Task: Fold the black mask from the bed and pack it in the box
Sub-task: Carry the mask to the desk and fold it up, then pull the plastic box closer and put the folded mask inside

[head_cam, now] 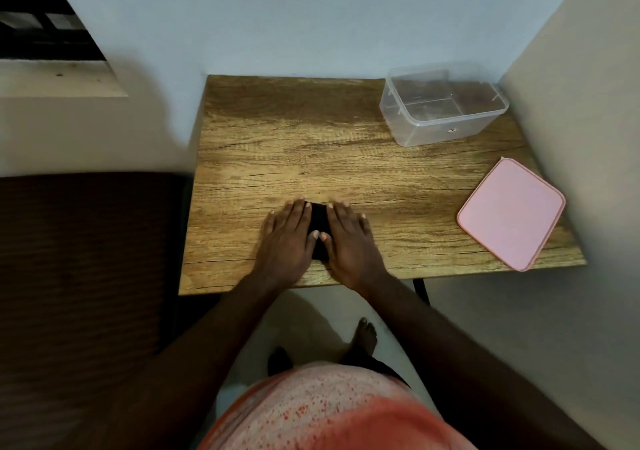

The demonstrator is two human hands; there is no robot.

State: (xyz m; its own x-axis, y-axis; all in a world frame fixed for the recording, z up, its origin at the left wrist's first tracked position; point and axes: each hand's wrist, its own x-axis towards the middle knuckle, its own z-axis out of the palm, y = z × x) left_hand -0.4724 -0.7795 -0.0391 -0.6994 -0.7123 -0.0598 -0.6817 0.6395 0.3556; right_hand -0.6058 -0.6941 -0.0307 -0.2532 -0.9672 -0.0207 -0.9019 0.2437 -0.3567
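The black mask lies on the wooden table near its front edge, folded into a small dark strip. My left hand and my right hand lie flat on it side by side, fingers spread, thumbs touching over its middle. Only the strip between the hands shows; the rest of the mask is hidden under my palms. The clear plastic box stands empty and uncovered at the table's far right corner, well away from both hands.
The box's pink lid lies flat at the table's right edge, slightly overhanging. The dark bed sits left of the table. Walls close in behind and to the right. My bare feet are on the floor below.
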